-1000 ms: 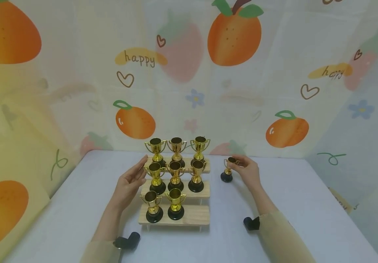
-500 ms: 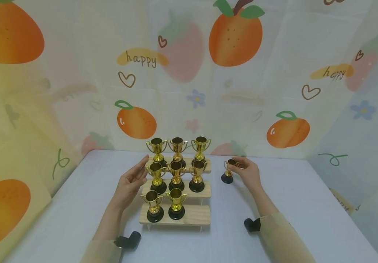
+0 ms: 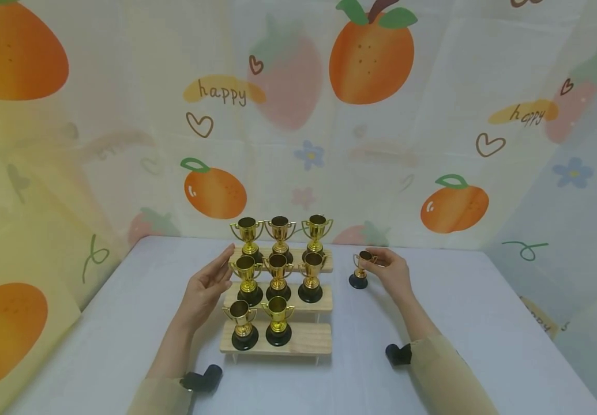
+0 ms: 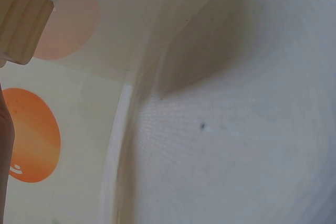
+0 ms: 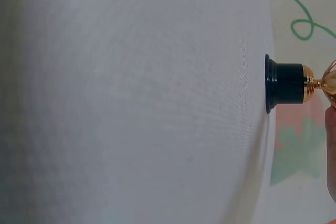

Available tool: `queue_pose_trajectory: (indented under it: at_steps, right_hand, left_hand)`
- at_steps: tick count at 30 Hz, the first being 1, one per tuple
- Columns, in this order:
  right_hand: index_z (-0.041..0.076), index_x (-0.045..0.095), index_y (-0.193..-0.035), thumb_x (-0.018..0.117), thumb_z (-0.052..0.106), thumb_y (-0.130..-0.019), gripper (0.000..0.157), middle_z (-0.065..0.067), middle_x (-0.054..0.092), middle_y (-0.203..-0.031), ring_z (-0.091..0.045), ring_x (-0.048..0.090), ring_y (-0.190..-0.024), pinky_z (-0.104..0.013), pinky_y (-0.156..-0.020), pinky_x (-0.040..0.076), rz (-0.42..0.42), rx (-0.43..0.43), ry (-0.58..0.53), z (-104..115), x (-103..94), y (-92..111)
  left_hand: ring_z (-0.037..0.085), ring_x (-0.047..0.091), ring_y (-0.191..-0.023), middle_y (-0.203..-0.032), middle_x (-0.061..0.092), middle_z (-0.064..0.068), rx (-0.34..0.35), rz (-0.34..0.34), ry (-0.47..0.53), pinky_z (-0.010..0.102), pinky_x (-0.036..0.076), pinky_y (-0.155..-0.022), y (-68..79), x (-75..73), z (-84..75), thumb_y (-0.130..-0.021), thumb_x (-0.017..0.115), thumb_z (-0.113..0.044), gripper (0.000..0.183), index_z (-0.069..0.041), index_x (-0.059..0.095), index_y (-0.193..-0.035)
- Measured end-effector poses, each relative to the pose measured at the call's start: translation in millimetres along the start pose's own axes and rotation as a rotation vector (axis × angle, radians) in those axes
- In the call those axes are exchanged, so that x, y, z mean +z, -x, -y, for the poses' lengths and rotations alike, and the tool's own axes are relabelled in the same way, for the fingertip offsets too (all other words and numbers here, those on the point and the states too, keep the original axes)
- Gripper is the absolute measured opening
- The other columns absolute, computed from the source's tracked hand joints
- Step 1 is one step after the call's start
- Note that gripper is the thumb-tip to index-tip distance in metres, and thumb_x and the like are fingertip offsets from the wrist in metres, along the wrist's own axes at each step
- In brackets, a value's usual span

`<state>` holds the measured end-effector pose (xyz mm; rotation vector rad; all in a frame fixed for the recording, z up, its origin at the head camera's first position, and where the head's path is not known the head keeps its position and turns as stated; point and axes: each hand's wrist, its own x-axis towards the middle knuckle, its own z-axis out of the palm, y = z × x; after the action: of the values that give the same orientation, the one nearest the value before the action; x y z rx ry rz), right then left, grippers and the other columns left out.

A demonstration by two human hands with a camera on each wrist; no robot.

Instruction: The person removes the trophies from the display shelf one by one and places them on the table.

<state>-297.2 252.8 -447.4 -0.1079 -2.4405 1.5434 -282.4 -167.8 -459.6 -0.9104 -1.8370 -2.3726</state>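
Note:
My right hand [image 3: 393,274] pinches a small gold trophy cup [image 3: 359,280] by its upper part, to the right of a three-tier wooden display stand [image 3: 311,339]. In the right wrist view the cup's black base [image 5: 289,83] shows close over the white cloth, with a fingertip [image 5: 331,150] at the gold bowl. My left hand [image 3: 199,294] lies along the stand's left side with its fingers extended toward the top tier, holding nothing. Three trophies [image 3: 280,233] stand on the top tier, three [image 3: 277,274] on the middle one and two [image 3: 277,323] toward the left of the bottom tier.
A white cloth [image 3: 360,357] covers the table. Behind it hangs a fruit-printed curtain [image 3: 381,144], which also runs down both sides. A corner of a wooden board [image 4: 23,24] appears in the left wrist view. Black wrist cameras [image 3: 203,378] sit at both cuffs.
Almost nothing differs. Both hands, the held trophy and the stand keep their places, with only a slight shift of the head view.

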Motion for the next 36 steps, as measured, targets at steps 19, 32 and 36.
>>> queue_pose_trajectory:
  at_steps: [19, 32, 36]
  right_hand:
    - [0.001, 0.069, -0.118, 0.079, 0.015, -0.083, 0.039, -0.019, 0.071, -0.118, -0.007, 0.067, -0.100, -0.008, -0.089, 0.055, -0.210, -0.096, -0.193, 19, -10.9, -1]
    - [-0.010, 0.064, -0.116, 0.074, 0.000, -0.083, 0.036, 0.015, 0.074, -0.094, 0.000, 0.070, -0.092, -0.011, -0.082, 0.060, -0.190, -0.116, -0.485, 57, -16.0, 40]
    - [-0.010, 0.064, -0.114, 0.072, -0.004, -0.084, 0.031, 0.011, 0.075, -0.095, -0.004, 0.072, -0.092, -0.014, -0.081, 0.062, -0.119, -0.148, -0.556, 69, -10.7, 59]
  left_hand:
    - [-0.004, 0.041, -0.141, -0.159, 0.039, -0.010, 0.043, 0.003, 0.036, 0.015, 0.037, -0.116, 4.6, -1.9, 0.0, -0.090, 0.045, 0.020, 0.065, 0.014, 0.020, -0.150]
    - [-0.003, 0.039, -0.143, -0.162, 0.033, -0.003, 0.032, 0.018, 0.031, 0.015, 0.036, -0.117, 2.1, 0.8, 0.1, -0.091, 0.046, 0.018, 0.064, 0.015, 0.019, -0.150]
    - [-0.005, 0.041, -0.141, -0.161, 0.034, -0.004, 0.034, 0.015, 0.040, 0.015, 0.037, -0.117, 1.5, 1.3, -0.5, -0.091, 0.046, 0.018, 0.064, 0.016, 0.018, -0.149]
